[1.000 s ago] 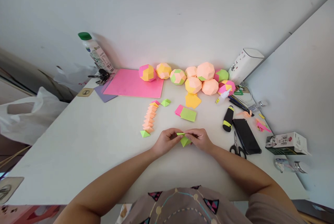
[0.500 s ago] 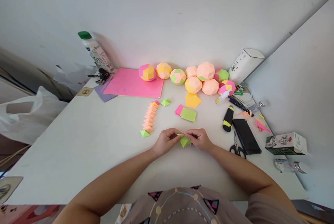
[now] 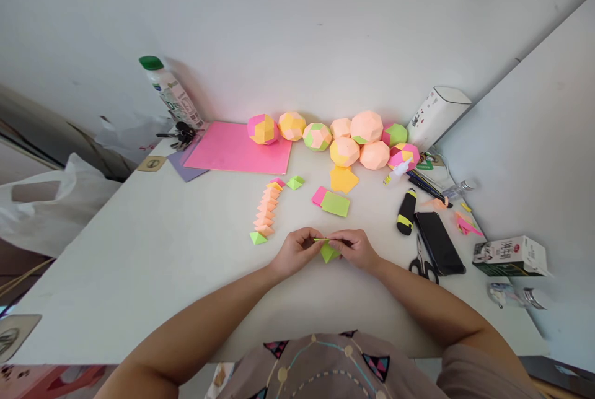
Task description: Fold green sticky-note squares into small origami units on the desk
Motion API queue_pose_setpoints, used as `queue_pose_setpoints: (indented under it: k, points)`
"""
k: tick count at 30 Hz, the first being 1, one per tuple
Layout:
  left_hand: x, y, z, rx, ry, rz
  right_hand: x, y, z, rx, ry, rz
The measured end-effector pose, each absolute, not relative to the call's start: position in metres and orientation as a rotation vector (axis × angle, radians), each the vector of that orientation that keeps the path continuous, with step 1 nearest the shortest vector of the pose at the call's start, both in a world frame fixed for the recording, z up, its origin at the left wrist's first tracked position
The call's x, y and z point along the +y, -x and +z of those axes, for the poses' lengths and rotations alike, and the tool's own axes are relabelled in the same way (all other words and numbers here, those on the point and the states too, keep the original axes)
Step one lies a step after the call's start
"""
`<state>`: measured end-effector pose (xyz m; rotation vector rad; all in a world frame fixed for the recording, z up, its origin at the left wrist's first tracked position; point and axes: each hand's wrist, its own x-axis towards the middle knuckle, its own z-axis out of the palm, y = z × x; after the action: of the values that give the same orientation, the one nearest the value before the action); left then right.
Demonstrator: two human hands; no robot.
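Between my two hands is a small green piece of folded paper (image 3: 329, 253), its lower part pointing down toward me. My left hand (image 3: 296, 251) pinches its left end. From the other side, my right hand (image 3: 357, 248) grips it between thumb and fingers. Just beyond lie a green paper rectangle (image 3: 335, 204) and a pink paper piece (image 3: 319, 196) partly under it. To the left runs a row of folded paper units (image 3: 266, 207), mostly peach, beside a single green folded unit (image 3: 295, 183).
Several paper balls (image 3: 344, 152) stand along the wall, near a pink sheet (image 3: 239, 151). Orange paper (image 3: 344, 179) lies before them. At right are scissors (image 3: 422, 261), a black phone (image 3: 439, 243), a black-and-yellow cutter (image 3: 406, 212) and a milk carton (image 3: 510, 256). A bottle (image 3: 174, 94) leans back left.
Almost nothing differs. Both hands keep hold of the green folded paper, with only a very slight shift of the fingers and the paper.
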<state>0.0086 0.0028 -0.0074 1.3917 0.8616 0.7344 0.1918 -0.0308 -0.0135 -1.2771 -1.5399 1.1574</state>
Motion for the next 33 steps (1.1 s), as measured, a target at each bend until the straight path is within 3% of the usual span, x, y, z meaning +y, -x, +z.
queue_pose_setpoints:
  k: [33]
  points:
    - [0.0054, -0.0051, -0.0026, 0.855, -1.346, 0.835, -0.0306, -0.1923, -0.0162, -1.502, 1.302, 1.171]
